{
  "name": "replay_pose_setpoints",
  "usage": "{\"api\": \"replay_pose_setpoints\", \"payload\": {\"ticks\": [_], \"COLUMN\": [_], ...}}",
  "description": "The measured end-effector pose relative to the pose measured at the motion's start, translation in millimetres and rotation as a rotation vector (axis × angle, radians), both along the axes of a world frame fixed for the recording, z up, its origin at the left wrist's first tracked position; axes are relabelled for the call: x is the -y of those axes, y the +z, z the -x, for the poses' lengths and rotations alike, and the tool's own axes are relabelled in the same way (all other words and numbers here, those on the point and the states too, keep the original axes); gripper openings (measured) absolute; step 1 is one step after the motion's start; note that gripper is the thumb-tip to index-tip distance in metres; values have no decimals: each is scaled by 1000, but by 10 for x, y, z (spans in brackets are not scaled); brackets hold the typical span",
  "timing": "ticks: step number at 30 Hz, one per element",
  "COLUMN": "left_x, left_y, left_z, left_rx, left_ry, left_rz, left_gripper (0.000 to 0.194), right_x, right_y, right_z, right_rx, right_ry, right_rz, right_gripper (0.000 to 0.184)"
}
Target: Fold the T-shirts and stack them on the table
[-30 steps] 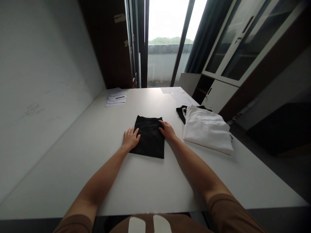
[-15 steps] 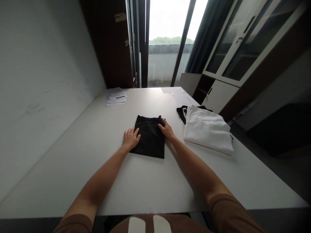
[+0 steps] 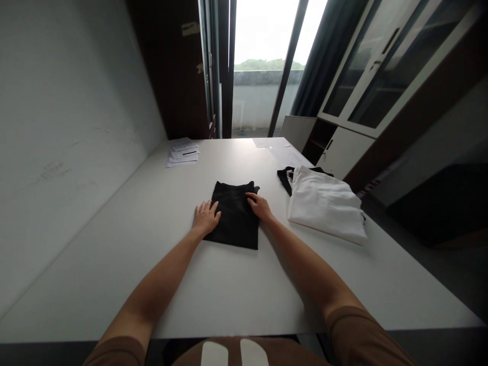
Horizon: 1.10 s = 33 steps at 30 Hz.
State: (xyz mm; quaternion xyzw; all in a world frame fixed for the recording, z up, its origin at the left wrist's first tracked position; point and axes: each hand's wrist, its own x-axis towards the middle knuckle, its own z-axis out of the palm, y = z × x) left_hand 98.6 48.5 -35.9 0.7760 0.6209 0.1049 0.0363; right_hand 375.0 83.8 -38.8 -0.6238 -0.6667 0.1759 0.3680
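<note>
A folded black garment (image 3: 235,216) lies flat in the middle of the white table (image 3: 198,284). My left hand (image 3: 206,217) rests open on its left edge, fingers spread and flat. Over on the cloth's right side lies my right hand (image 3: 260,206), fingers stretched out flat and pressing on the fabric near the far right corner. Neither hand grips anything.
A folded white garment (image 3: 324,203) lies to the right on top of another black one (image 3: 285,176). A stack of papers (image 3: 182,152) sits at the far left and loose sheets (image 3: 280,147) at the far right. A wall bounds the left; cabinets stand right.
My right hand has slid a little left and inward on the black cloth, away from its right edge. My left hand has stayed in place.
</note>
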Motion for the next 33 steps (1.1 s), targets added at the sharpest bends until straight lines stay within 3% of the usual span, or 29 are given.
{"api": "replay_pose_setpoints", "payload": {"ticks": [8,16,22,26,33], "left_x": [-22,-39,-61,-62,-57], "left_y": [-46,-95,-137,-132,-53], "left_z": [15,30,39,38,40], "left_rx": [47,148,199,235,278], "left_ry": [-23,-26,-40,-39,-13], "left_rz": [-12,-13,-29,-34,-48], "left_gripper": [59,59,59,58,51], "right_x": [-27,-394,-391,-324,-189], "right_y": [8,48,3,-15,153], "right_z": [-22,-109,-7,77,153], "right_rx": [14,-27,28,59,29], "right_ry": [31,151,0,-22,-10], "right_rz": [40,196,79,0,-145], "right_gripper": [36,39,40,41,42]}}
